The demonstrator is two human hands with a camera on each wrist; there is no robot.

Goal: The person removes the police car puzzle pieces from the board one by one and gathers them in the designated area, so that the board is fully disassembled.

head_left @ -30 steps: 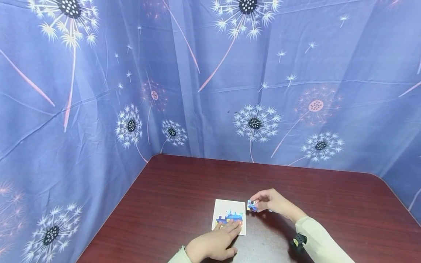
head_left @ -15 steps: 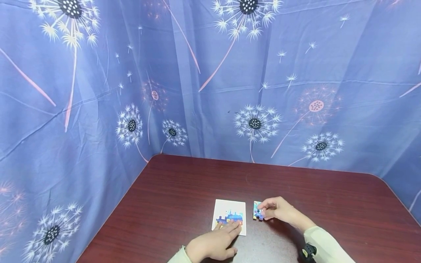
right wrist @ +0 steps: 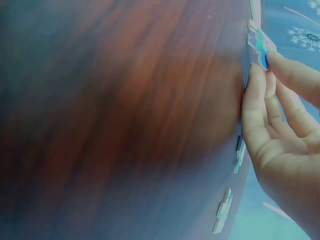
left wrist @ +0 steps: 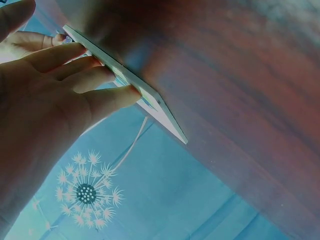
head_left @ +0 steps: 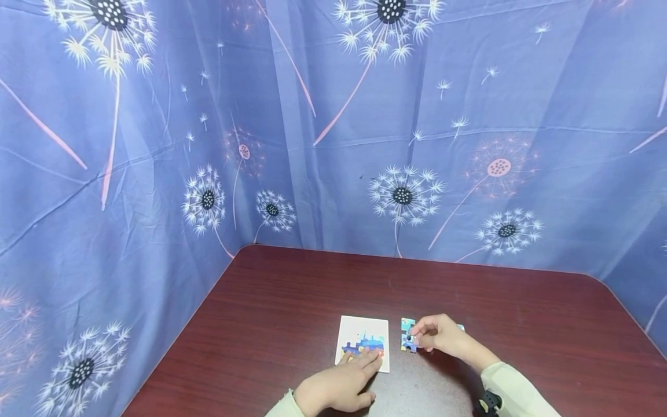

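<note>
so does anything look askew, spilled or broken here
Nothing stands out. The board lies flat under the left hand, its picture partly filled; the right hand pinches a puzzle piece. I see no spill or visible break, though the hands hide some parts.

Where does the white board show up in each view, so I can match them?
Head: lower middle, the board partly under the left hand.
Left wrist: upper left, running diagonally under the same hand.
Right wrist: probably the pale strip at the top edge, right of centre.
Shared landmark: the dandelion curtain.
</note>
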